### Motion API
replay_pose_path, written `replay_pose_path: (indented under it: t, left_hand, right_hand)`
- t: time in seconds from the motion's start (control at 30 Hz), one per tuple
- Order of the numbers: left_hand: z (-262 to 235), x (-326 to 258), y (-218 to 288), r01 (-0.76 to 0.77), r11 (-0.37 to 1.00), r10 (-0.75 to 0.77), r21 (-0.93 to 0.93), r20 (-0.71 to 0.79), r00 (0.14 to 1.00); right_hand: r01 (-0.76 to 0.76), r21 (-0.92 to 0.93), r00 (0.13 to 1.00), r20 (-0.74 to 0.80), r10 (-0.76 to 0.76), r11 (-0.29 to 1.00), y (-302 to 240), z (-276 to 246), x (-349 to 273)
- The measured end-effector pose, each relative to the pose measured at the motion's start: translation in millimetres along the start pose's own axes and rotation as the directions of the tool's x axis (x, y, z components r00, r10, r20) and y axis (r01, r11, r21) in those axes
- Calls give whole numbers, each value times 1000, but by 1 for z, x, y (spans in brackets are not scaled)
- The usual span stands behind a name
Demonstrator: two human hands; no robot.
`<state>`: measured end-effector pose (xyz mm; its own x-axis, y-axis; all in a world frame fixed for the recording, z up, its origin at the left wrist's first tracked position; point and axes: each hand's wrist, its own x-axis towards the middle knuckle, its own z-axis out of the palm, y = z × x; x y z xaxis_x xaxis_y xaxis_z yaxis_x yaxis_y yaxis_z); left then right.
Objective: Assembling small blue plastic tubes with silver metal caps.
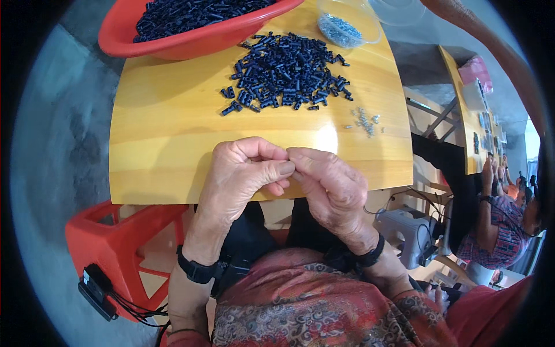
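Observation:
My left hand [245, 170] and my right hand [332, 188] meet above the near edge of the yellow wooden table [162, 139]. Both are closed, thumbs and fingers pinched together at the tips. Whatever lies between those fingertips is hidden or too small to make out. Beyond my hands spreads a heap of short dark-blue, tube-like plastic pieces [286, 69]. A small scatter of tiny silvery metal parts [367, 122] lies to the right of that heap, not far from my right hand.
A red basin [199, 47] full of similar dark pieces stands at the far left. At the far right, a see-through tub [374, 32] holds small silvery parts. A red stool [98, 231] is at left, a grey stool [404, 231] at right. Other people sit by another table [454, 87].

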<state>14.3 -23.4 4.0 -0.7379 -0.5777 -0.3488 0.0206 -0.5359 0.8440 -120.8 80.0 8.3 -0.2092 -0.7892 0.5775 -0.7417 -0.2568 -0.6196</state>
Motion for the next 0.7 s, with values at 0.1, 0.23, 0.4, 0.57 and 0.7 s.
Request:
replay_pose_path:
  t: [0.1, 0.23, 0.4, 0.57, 0.7]
  left_hand:
    - [1, -1, -3, -27, 1000, 27, -7, -38, 999]
    - [2, 0, -5, -66, 998, 66, 10, -29, 997]
    - [4, 0, -3, -63, 996, 65, 56, -33, 997]
    - [4, 0, -5, -55, 998, 54, -13, -40, 998]
    - [1, 0, -10, -88, 996, 87, -30, -27, 996]
  right_hand:
    - [-50, 28, 998, 39, 49, 998, -3, 0, 2]
    - [-64, 99, 993, 101, 54, 993, 2, -5, 2]
    - [-55, 84, 994, 95, 47, 995, 2, -9, 4]
    - [-209, 52, 971, 130, 201, 976, 3, -16, 4]
    - [-291, -94, 954, 53, 297, 952, 26, -24, 24]
